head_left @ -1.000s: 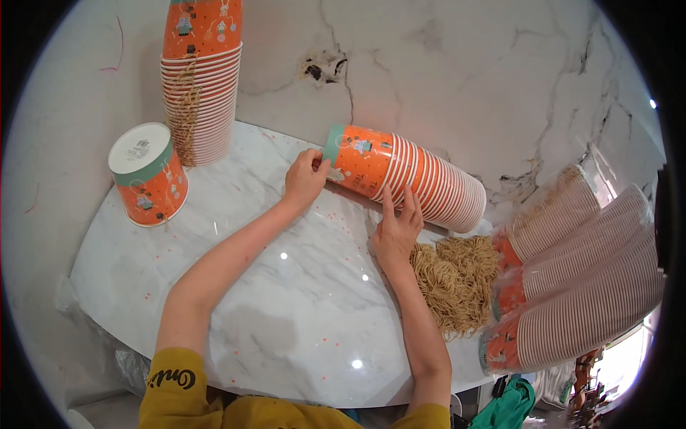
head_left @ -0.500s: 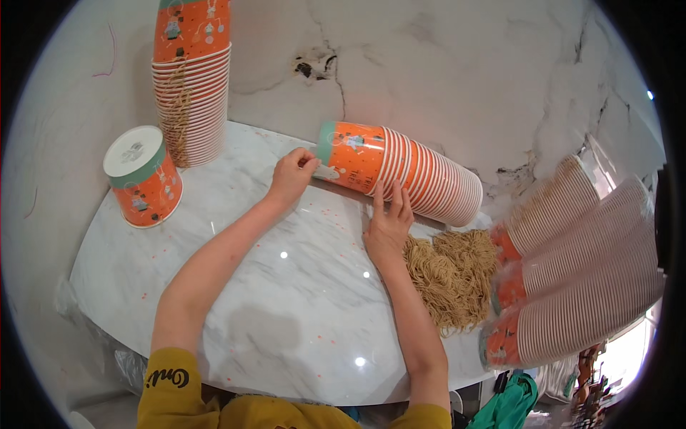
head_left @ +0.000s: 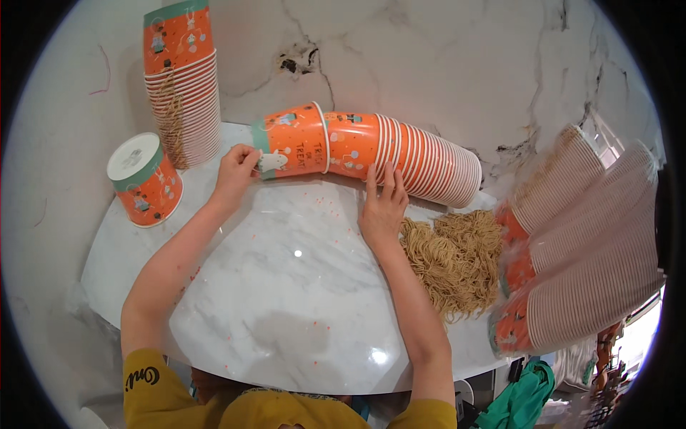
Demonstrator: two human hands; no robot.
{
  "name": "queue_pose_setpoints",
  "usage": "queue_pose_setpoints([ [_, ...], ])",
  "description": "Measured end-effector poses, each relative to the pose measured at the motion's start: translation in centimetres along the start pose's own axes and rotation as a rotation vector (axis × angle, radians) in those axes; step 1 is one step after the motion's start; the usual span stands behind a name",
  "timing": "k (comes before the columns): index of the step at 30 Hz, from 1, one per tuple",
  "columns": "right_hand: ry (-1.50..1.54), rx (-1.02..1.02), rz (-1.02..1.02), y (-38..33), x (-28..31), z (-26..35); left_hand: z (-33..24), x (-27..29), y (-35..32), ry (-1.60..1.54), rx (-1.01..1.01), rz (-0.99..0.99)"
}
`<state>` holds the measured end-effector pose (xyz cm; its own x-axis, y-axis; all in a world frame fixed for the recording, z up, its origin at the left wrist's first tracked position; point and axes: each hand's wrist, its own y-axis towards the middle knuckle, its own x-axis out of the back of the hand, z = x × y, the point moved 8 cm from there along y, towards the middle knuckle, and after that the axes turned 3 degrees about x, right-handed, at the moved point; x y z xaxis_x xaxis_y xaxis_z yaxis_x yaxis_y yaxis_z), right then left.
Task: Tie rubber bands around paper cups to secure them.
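A long stack of orange paper tubs with white rims lies on its side across the table. Its end paper tub, with a green base band and a ghost print, is pulled partly out of the stack. My left hand is closed on the green base edge of that tub. Against the stack's near side, my right hand rests with fingers outstretched and apart. Just right of it lies a heap of tan string-like strands.
At the left, one upside-down tub stands before a tall upright stack of tubs with tan strands down its side. Several plastic-wrapped tub stacks lean at the right. A marble-patterned wall backs the table.
My left hand has moved left, drawing the end tub partly out of the lying stack. My right hand stays against the stack. The view has shifted slightly.
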<state>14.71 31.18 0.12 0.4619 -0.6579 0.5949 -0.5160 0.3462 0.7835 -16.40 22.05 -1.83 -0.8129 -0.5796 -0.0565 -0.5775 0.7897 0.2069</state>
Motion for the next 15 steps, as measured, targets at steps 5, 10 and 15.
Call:
queue_pose_setpoints([
  [5,0.008,0.007,0.03,0.1,0.0,0.4,-2.8,4.2,-4.0,-0.295,0.105,-0.08],
  [10,0.057,0.002,0.049,0.0,0.2,0.2,-2.1,5.9,-7.1,-0.623,0.387,-0.107],
  [15,0.094,0.026,0.04,0.0,1.0,0.8,2.6,6.8,-8.5,-0.895,0.599,0.06],
])
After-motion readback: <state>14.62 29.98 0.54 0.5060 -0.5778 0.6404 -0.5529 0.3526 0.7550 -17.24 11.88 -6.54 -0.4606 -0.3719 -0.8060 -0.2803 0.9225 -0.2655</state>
